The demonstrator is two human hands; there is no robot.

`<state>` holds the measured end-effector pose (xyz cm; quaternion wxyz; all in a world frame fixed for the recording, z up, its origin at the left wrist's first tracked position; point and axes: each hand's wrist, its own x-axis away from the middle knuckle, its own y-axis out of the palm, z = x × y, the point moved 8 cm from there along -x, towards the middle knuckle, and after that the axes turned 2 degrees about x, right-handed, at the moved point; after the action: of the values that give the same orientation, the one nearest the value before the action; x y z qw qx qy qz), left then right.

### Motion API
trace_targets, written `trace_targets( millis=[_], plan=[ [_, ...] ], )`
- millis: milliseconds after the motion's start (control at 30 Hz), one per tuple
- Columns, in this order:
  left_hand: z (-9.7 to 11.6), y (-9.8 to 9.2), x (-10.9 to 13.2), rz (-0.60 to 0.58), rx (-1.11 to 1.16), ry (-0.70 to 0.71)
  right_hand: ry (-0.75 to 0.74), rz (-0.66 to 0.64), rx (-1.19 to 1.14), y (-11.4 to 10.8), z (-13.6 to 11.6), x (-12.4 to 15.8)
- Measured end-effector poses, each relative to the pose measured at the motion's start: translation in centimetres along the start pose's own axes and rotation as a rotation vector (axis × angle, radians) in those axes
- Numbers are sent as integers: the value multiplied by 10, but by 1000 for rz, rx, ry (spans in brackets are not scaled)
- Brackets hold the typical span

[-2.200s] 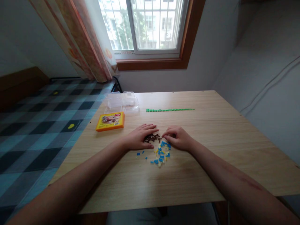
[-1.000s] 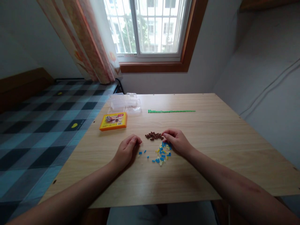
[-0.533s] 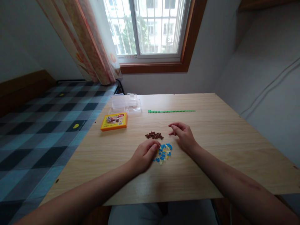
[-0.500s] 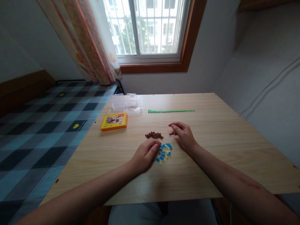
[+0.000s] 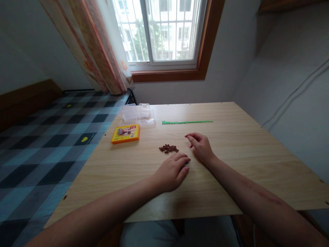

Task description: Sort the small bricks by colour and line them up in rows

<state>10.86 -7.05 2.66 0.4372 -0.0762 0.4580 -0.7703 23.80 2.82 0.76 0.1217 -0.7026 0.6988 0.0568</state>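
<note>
My left hand (image 5: 173, 172) is spread low over the pile of small blue and yellow toy bricks and covers nearly all of it. Between its parted thumb and forefinger a bit of a blue brick (image 5: 187, 162) shows. To the right, my right hand (image 5: 200, 145) hovers above the table with its fingers curled and the fingertips pinched together. Whatever may be in that pinch is too small to make out. Just beyond my left hand lies a heap of small brown bricks (image 5: 168, 148).
A long row of green bricks (image 5: 187, 122) runs across the far part of the wooden table (image 5: 241, 147). At the far left are clear plastic boxes (image 5: 137, 113) and a yellow-orange box (image 5: 125, 134). A bed (image 5: 84, 151) with a checked cover adjoins the left side.
My left hand has slid right from the edge of the blue and yellow bricks to over them, and its thumb and forefinger have parted. My right hand has barely shifted.
</note>
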Motion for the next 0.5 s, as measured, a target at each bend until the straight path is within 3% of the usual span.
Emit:
trace_targets(
  millis=[500],
  plan=[
    [5,5,3,41,-193,70,-52,-37,88,1,6,-2]
  ],
)
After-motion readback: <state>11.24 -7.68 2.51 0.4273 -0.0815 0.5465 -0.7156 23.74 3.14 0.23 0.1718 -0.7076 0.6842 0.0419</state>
